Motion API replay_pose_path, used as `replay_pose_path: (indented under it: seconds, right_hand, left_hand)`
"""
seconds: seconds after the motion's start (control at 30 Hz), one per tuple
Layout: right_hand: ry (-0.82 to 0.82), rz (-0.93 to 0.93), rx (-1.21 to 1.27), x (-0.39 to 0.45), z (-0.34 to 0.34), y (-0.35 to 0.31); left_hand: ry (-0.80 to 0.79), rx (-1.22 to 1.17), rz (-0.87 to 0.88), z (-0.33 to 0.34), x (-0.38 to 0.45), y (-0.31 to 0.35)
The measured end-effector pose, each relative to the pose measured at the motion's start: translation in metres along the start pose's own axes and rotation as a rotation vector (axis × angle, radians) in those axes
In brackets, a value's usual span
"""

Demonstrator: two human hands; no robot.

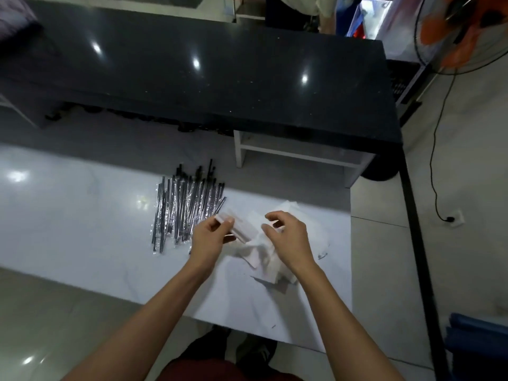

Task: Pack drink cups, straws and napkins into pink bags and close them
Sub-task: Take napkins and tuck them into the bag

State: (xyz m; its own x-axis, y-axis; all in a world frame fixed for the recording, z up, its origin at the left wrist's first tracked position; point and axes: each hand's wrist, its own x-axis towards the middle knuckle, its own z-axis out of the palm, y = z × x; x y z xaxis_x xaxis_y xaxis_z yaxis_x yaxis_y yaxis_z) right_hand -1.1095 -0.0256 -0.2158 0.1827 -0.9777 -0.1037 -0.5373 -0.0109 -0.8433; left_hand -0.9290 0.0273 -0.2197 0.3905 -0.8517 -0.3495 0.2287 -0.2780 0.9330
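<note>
Napkins (264, 257) are only being sorted on the surface (82, 229): a folded stack is pinched in the left hand (211, 237), the right hand (286, 237) hovers loosely curled, its grip empty, beside the straws (187, 207), and no bags or cups are seen.

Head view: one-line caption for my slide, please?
Left hand holds a small napkin stack over the napkin pile; right hand reaches in beside wrapped straws.
</note>
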Motion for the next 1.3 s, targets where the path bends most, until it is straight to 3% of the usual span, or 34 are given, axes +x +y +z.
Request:
replay_pose_path:
  seconds: [0.13, 0.3, 1.0, 1.3]
  right_hand:
    - [0.01, 0.026, -0.523, 0.01, -0.004, 0.011]
    - [-0.088, 0.026, -0.713, 0.011, 0.001, 0.007]
    - [0.202, -0.281, -0.508, 0.014, -0.02, 0.001]
    - [0.203, -0.182, -0.168, 0.009, -0.04, -0.014]
  left_hand:
    - [0.058, 0.052, -0.039, -0.029, -0.002, -0.009]
    - [0.078, 0.11, -0.073, -0.041, -0.011, -0.013]
    - [0.092, 0.123, -0.067, -0.032, -0.02, -0.016]
    - [0.075, 0.05, -0.058, -0.032, -0.025, -0.009]
